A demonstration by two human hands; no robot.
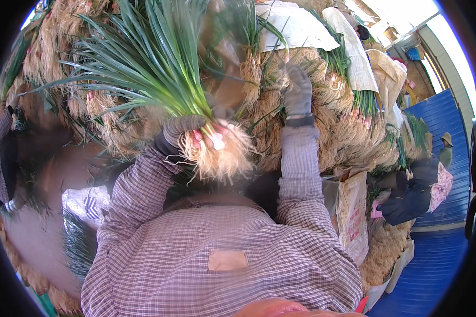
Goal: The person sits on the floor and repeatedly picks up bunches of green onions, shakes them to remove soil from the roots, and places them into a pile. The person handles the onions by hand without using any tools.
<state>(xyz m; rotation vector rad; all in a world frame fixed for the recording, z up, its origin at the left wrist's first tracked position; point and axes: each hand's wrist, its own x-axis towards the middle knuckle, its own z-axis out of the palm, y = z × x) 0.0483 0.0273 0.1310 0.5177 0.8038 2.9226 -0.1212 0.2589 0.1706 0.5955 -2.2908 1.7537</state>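
My left hand (184, 128), in a grey knitted glove, is closed round the lower stems of a large bunch of green garlic plants (170, 75). Their pale and pinkish bulbs and shaggy roots hang below the fist, and the long green leaves fan out up and to the left. My right hand (295, 81), gloved as well, reaches forward over a heap of rooted plants (329, 107). Its fingers close at the bulb end of a single garlic plant (286, 49), whose thin stem rises above them. The right fingertips are partly blurred.
White sheets (293, 27) cover parts of the heap. A printed woven sack (353, 214) stands right of my body; a white bag (89, 204) and green leaves lie at left. A co-worker (414, 190) bends at right, another person's sleeve (0, 130) shows far left.
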